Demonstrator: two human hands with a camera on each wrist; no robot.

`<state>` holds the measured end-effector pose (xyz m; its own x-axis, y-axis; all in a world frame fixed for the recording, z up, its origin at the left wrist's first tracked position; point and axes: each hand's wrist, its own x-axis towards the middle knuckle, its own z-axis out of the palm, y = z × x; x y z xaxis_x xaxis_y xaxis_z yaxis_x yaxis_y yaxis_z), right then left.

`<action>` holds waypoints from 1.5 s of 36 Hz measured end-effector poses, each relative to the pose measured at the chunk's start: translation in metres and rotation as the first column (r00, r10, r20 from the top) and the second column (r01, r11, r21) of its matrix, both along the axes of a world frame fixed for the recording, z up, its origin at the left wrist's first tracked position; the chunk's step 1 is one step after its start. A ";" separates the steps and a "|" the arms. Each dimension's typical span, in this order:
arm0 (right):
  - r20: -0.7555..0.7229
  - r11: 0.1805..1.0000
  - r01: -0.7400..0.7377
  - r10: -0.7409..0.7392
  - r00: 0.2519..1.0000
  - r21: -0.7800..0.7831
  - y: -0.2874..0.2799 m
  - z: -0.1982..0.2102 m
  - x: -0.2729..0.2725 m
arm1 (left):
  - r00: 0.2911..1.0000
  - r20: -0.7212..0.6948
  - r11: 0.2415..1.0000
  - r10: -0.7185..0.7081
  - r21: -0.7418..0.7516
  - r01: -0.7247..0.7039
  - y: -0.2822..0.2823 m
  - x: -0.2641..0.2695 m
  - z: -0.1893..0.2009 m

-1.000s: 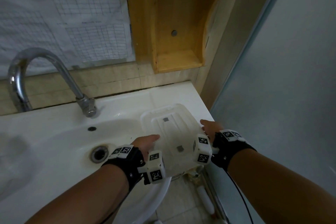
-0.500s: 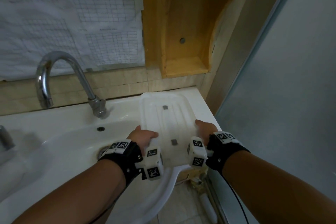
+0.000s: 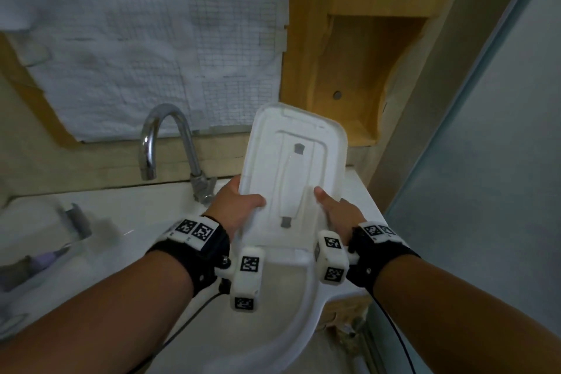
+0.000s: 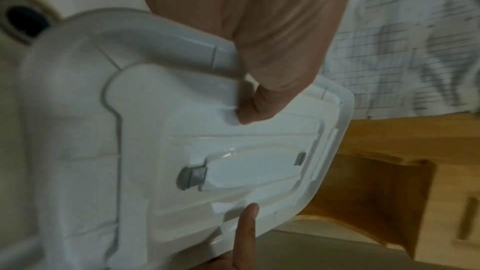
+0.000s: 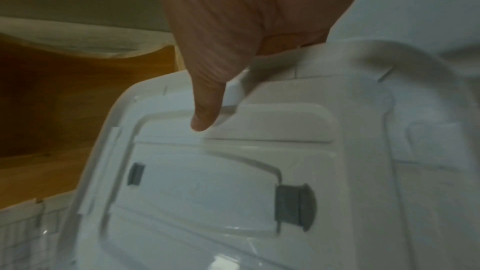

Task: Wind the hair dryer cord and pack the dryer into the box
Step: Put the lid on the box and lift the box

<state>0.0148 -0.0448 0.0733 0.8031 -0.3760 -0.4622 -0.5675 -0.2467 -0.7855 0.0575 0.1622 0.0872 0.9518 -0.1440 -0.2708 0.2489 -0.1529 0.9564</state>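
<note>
DESK: What sits nearest the lens?

PHOTOGRAPHER: 2 hands. The left hand (image 3: pixel 239 206) and right hand (image 3: pixel 337 212) clasp the near end of a white lidded box (image 3: pixel 297 161). Thumbs (image 3: pixel 256 201) press on the lid; the other fingers are hidden behind it. The box tilts upward, held in the air over the washbasin's (image 3: pixel 121 222) right rear corner. Beyond are a tap (image 3: pixel 164 143) at the rear edge, a gridded paper sheet (image 3: pixel 151 39) and a wooden niche (image 3: pixel 358 85).

DESK: Which step?

PHOTOGRAPHER: Probably fetching the box. Dryer and cord appear in no view. Next, set it flat and open the lid.

DESK: Any wording?

PHOTOGRAPHER: None legible; the wrist markers (image 3: pixel 250 264) show only square codes
</note>
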 end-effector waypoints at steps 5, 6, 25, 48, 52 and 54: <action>0.195 0.991 -0.043 0.017 0.981 0.125 0.034 0.017 -0.002 | 0.990 0.143 1.000 0.016 -0.014 -0.014 0.031 -0.005 0.031; 0.224 0.985 -0.063 0.025 0.974 0.164 0.042 0.020 -0.001 | 0.985 0.168 1.000 0.021 -0.007 -0.020 0.039 -0.006 0.037; 0.452 0.688 -0.289 -0.063 0.890 0.666 0.228 0.095 0.033 | 0.869 0.421 0.961 0.259 -0.024 -0.274 0.221 -0.032 0.123; 0.572 0.566 -0.491 0.043 0.819 0.662 0.365 0.133 0.046 | 0.866 0.161 0.857 0.473 -0.313 -0.410 0.380 -0.066 0.126; 0.576 0.489 -0.527 0.062 0.815 0.695 0.374 0.137 0.048 | 0.886 -0.047 0.803 0.462 -0.403 -0.440 0.396 -0.068 0.115; 0.588 0.455 -0.555 0.081 0.805 0.696 0.376 0.140 0.048 | 0.922 -0.085 0.843 0.377 -0.382 -0.379 0.395 -0.077 0.115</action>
<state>0.0625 0.3313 0.2135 0.9524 0.3041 0.0204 -0.1541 0.5382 -0.8286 -0.0196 0.5569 0.2018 0.9522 0.1332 -0.2748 0.2182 0.3326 0.9175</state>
